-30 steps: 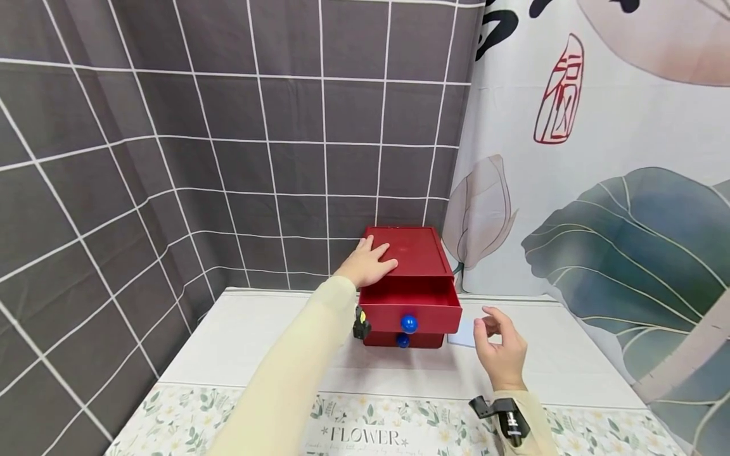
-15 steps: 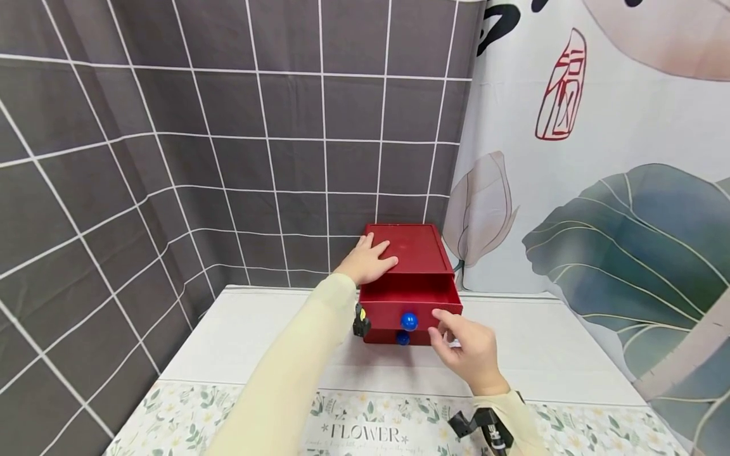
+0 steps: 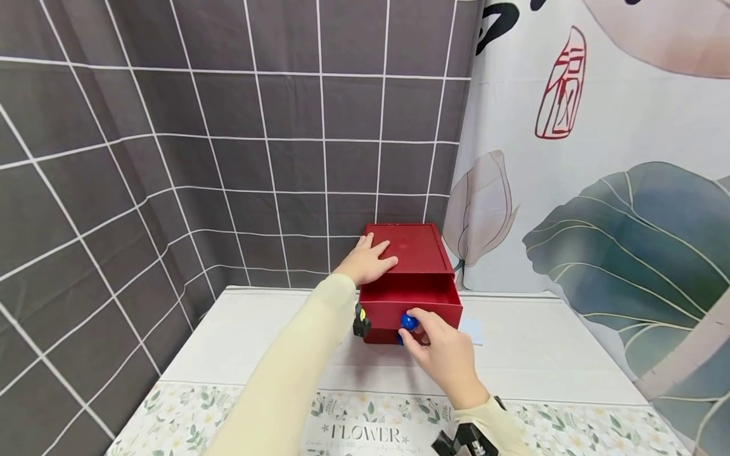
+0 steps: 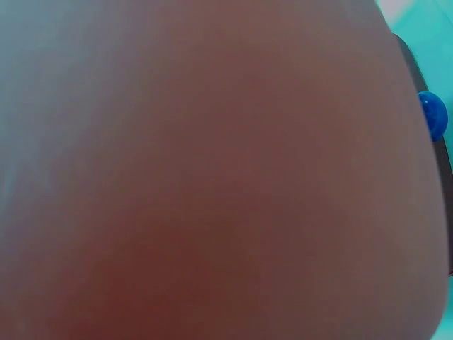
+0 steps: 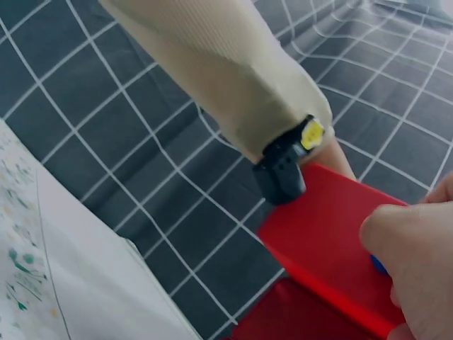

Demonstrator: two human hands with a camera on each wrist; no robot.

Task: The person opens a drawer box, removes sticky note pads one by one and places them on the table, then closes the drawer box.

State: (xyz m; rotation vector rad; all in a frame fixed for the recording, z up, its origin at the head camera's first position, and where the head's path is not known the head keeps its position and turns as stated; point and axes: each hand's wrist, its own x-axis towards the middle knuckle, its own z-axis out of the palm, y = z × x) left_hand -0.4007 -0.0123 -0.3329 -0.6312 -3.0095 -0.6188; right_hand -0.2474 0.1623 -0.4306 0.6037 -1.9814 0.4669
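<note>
A red two-drawer box (image 3: 407,250) stands at the back of the table, its upper drawer (image 3: 376,315) pulled out. My left hand (image 3: 365,263) rests with spread fingers on the left part of its top. At the drawer front, my right hand (image 3: 445,354) has thumb and fingers around the upper blue knob (image 3: 408,322). The lower knob is mostly hidden behind those fingers. In the right wrist view, my right hand (image 5: 417,255) covers most of the blue knob (image 5: 379,265). Blurred skin fills most of the left wrist view, with a blue knob (image 4: 434,115) at its right edge.
A pale blue flat piece (image 3: 472,330) lies on the white table surface (image 3: 274,323) right of the box. Nearer is a floral cloth strip (image 3: 365,434) printed with "FLOWER". A dark grid curtain (image 3: 285,164) and a white patterned curtain (image 3: 496,114) hang behind.
My right hand has moved left from beside the box to the upper knob and taken hold of it. My left hand has stayed on the top; the upper drawer looks equally far out.
</note>
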